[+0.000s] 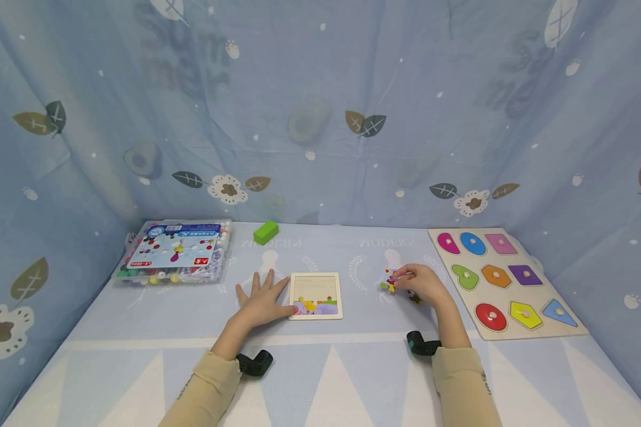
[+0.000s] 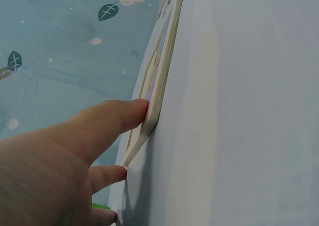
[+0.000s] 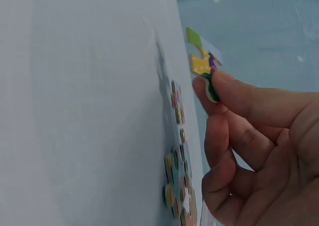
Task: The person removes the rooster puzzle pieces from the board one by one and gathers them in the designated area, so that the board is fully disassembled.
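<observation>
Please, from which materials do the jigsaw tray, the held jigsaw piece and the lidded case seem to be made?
Jigsaw tray: probably matte wood or fibreboard; its rim and cut edge are pale beige.
Jigsaw piece: perhaps thin wood or stiff card; the colourful picture suggests a printed face.
Lidded case: likely clear, smooth plastic, since small coloured parts show through its wall.

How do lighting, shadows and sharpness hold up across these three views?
Head view: bright, fairly even light, but the puzzle piece held by the right hand is too small for fine detail. Left wrist view: dimmer, with a soft shadow beside the puzzle tray. Right wrist view: also dim, shadowed beside the loose pieces, yet the held piece's outline is clear.
</observation>
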`<state>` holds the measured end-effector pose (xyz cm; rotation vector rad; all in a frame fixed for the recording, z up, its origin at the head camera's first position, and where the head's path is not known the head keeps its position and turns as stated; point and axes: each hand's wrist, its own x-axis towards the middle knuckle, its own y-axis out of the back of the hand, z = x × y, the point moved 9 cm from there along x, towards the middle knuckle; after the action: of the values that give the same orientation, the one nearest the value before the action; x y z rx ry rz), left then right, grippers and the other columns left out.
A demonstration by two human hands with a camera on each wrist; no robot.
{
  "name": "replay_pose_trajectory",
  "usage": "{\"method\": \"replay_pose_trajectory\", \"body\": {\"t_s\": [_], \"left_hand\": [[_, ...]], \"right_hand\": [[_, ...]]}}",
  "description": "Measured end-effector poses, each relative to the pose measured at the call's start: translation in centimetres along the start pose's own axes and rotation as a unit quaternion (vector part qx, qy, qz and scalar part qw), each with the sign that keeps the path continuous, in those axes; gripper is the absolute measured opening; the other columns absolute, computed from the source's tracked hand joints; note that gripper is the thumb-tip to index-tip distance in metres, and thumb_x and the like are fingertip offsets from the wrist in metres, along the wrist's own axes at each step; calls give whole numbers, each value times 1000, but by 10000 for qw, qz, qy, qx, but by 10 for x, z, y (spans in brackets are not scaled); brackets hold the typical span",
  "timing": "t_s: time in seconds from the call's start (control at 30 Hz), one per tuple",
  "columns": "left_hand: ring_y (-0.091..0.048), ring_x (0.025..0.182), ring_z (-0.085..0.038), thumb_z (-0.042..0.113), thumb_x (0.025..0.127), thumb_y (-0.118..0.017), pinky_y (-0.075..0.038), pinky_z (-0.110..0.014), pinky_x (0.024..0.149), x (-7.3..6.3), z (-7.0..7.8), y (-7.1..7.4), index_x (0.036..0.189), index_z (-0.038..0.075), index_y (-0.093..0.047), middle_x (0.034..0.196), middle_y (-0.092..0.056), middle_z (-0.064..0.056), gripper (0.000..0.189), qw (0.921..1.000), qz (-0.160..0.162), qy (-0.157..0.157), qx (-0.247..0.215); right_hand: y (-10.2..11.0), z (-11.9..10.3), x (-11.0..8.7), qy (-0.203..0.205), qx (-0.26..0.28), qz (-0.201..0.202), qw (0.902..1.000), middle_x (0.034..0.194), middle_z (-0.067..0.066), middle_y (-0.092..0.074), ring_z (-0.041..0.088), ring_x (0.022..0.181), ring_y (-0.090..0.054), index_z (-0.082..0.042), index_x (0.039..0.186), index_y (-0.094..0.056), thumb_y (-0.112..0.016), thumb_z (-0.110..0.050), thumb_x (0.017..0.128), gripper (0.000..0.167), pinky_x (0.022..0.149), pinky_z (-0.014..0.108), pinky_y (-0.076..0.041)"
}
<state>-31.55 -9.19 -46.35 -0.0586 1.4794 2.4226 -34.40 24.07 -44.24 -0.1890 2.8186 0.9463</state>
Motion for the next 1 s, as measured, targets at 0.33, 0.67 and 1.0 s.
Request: {"method": "replay_pose_trajectory", "body": {"t_s": [0.33, 0.67, 1.0], "left_hand": [[9, 136, -47, 53, 79, -62, 14, -71, 95, -1, 0, 1, 144, 16, -35, 152, -9, -23, 80, 10000, 5, -2, -3], [9, 136, -48, 50, 79, -63, 14, -72, 94, -1, 4, 3, 144, 15, -34, 151, -9, -24, 79, 9998, 67, -191, -39], [6, 137, -47, 46, 83, -62, 13, -71, 96, -1, 16, 0, 143, 14, -36, 152, -13, -21, 73, 9959, -3, -903, -75]], "right_hand": [[3, 10, -3, -272, -565, 35, 9980, 79, 6, -59, 17, 70, -51, 0, 94, -66, -68, -8, 80, 17, 60, 27, -42], [6, 9, -2, -256, -811, 254, 9961, 77, 6, -59, 17, 70, -51, 0, 91, -68, -70, -11, 79, 16, 59, 26, -42], [5, -4, 3, 180, -251, 502, 9983, 86, 8, -58, 19, 69, -52, -3, 101, -65, -68, -15, 82, 23, 59, 28, -44]]}}
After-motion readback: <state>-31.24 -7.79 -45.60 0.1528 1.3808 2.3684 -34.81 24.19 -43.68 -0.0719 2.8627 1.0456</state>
